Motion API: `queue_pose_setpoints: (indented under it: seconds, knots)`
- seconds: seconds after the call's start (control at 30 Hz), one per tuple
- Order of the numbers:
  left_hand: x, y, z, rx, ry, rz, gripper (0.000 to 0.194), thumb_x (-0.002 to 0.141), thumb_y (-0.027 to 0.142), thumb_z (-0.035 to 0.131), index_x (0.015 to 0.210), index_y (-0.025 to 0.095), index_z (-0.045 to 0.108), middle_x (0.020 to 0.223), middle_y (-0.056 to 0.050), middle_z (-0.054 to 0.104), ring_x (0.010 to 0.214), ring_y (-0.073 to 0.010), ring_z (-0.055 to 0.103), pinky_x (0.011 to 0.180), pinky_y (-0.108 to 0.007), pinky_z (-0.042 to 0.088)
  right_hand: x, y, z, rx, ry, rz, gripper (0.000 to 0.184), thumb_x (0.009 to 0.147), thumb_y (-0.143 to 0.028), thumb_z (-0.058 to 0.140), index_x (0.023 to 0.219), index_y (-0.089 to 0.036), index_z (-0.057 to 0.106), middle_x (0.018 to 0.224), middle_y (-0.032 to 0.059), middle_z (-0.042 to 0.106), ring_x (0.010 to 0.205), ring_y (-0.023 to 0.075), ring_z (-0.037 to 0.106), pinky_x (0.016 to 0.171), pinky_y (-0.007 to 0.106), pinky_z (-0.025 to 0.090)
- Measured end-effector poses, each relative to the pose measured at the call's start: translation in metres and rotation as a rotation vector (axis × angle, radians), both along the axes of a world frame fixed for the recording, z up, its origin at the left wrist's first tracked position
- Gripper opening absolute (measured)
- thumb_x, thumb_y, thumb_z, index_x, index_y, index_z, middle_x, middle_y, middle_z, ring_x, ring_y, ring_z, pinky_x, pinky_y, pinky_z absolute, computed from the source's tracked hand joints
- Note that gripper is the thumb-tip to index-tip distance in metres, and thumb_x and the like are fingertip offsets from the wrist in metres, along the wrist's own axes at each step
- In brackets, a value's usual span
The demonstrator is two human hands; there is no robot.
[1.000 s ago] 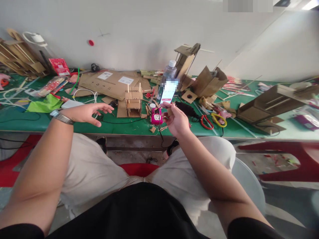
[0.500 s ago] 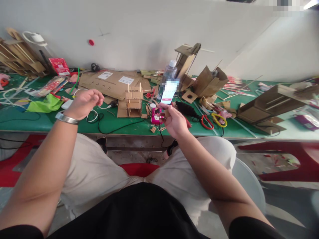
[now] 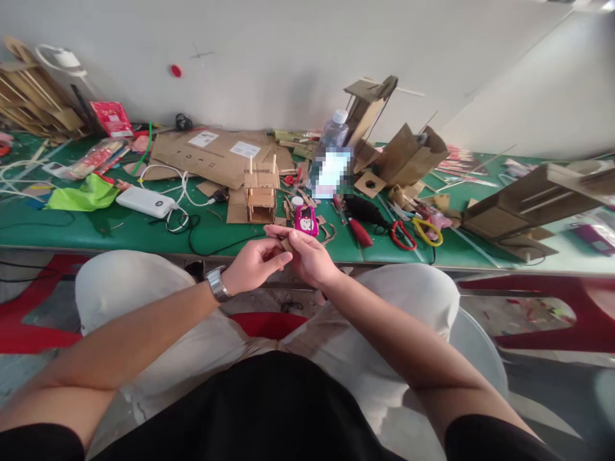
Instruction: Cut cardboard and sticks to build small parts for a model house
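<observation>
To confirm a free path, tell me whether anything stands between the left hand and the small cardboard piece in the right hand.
Nothing visible does: the left hand is close beside the small cardboard piece in the right hand. The pink cartoon-face case lies beyond both hands.

a small red disc [image 3: 176, 71] shows on the pale grey wall [image 3: 259, 57].

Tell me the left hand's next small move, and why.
Probably bring the left hand's thumb and fingers together on the small cardboard piece: they look parted, close beside it, while the right hand seems to be holding it.
</observation>
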State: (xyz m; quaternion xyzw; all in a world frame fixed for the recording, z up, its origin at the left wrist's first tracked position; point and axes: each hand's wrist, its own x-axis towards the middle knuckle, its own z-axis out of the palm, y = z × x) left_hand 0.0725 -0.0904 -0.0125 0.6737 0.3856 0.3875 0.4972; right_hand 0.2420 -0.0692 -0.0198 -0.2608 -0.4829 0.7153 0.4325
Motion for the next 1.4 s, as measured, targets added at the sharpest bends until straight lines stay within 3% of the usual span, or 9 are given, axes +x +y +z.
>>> queue_pose_setpoints:
  seconds: [0.13, 0.27, 0.33, 0.5, 0.7, 1.13, 1.27, 1.4]
  knots:
    - [-0.002, 0.004, -0.005, -0.036, -0.023, 0.070, 0.044, 0.095, 0.055, 0.069, 0.078, 0.015, 0.068, 0.068, -0.003, 0.064, 0.062, -0.0131, 0.056, 0.060, -0.026, 0.045, -0.003, -0.002, -0.003, 0.014, 0.011, 0.023, 0.044, 0.098, -0.054, 0.065, 0.126, -0.023, 0.078, 0.117, 0.0084, 0.078, 0.082, 0.0186, 0.067, 0.067, 0.031, 0.058]
    - [-0.008, 0.007, -0.008, -0.111, -0.071, 0.060, 0.042, 0.093, 0.053, 0.071, 0.075, 0.015, 0.066, 0.068, -0.003, 0.064, 0.063, -0.0132, 0.056, 0.062, -0.027, 0.045, 0.006, 0.003, -0.001, 0.058, -0.014, -0.068, 0.035, 0.097, -0.042, 0.067, 0.126, -0.026, 0.078, 0.137, 0.0069, 0.073, 0.110, 0.0227, 0.071, 0.085, 0.034, 0.062]
    - [-0.010, 0.008, -0.009, -0.154, -0.088, 0.071, 0.040, 0.092, 0.051, 0.072, 0.073, 0.015, 0.066, 0.067, -0.002, 0.064, 0.063, -0.0129, 0.055, 0.061, -0.027, 0.043, 0.013, 0.007, 0.000, 0.137, -0.095, -0.134, 0.033, 0.096, -0.038, 0.069, 0.126, -0.027, 0.079, 0.142, 0.0053, 0.071, 0.122, 0.0236, 0.068, 0.095, 0.036, 0.060]
    - [-0.012, 0.009, -0.009, -0.253, -0.147, 0.089, 0.034, 0.086, 0.046, 0.075, 0.073, 0.015, 0.068, 0.066, -0.003, 0.065, 0.062, -0.0135, 0.056, 0.061, -0.027, 0.044, 0.021, 0.009, 0.004, 0.394, -0.392, -0.258, 0.029, 0.100, -0.036, 0.064, 0.121, -0.025, 0.081, 0.126, 0.0061, 0.079, 0.116, 0.0227, 0.073, 0.104, 0.041, 0.058]
    - [-0.011, 0.010, -0.012, -0.290, -0.167, 0.110, 0.030, 0.085, 0.042, 0.074, 0.074, 0.014, 0.071, 0.066, -0.004, 0.067, 0.063, -0.0136, 0.057, 0.062, -0.027, 0.043, 0.021, 0.003, 0.007, 0.560, -0.572, -0.370, 0.024, 0.099, -0.033, 0.066, 0.113, -0.023, 0.083, 0.111, 0.0057, 0.083, 0.104, 0.0229, 0.078, 0.098, 0.039, 0.062]
    - [-0.013, 0.013, -0.022, -0.333, -0.232, 0.138, 0.028, 0.087, 0.038, 0.074, 0.074, 0.013, 0.075, 0.071, -0.007, 0.071, 0.065, -0.0137, 0.059, 0.064, -0.027, 0.046, 0.021, 0.004, 0.001, 0.679, -0.606, -0.468, 0.015, 0.098, -0.032, 0.071, 0.107, -0.024, 0.079, 0.106, 0.0052, 0.083, 0.096, 0.0210, 0.081, 0.089, 0.034, 0.065]
    - [-0.014, 0.012, -0.021, -0.336, -0.228, 0.142, 0.029, 0.086, 0.040, 0.075, 0.075, 0.013, 0.075, 0.072, -0.008, 0.072, 0.065, -0.0140, 0.060, 0.065, -0.028, 0.046, 0.024, 0.008, -0.001, 0.792, -0.688, -0.510, 0.009, 0.098, -0.028, 0.071, 0.098, -0.024, 0.080, 0.092, 0.0037, 0.080, 0.085, 0.0191, 0.075, 0.082, 0.033, 0.062]
    - [-0.012, 0.011, -0.017, -0.337, -0.222, 0.150, 0.031, 0.083, 0.043, 0.077, 0.075, 0.013, 0.076, 0.071, -0.007, 0.071, 0.064, -0.0137, 0.059, 0.064, -0.028, 0.046, 0.023, 0.011, -0.002, 0.931, -0.715, -0.569, 0.004, 0.093, -0.026, 0.077, 0.093, -0.024, 0.080, 0.092, 0.0050, 0.067, 0.087, 0.0201, 0.066, 0.082, 0.036, 0.058]
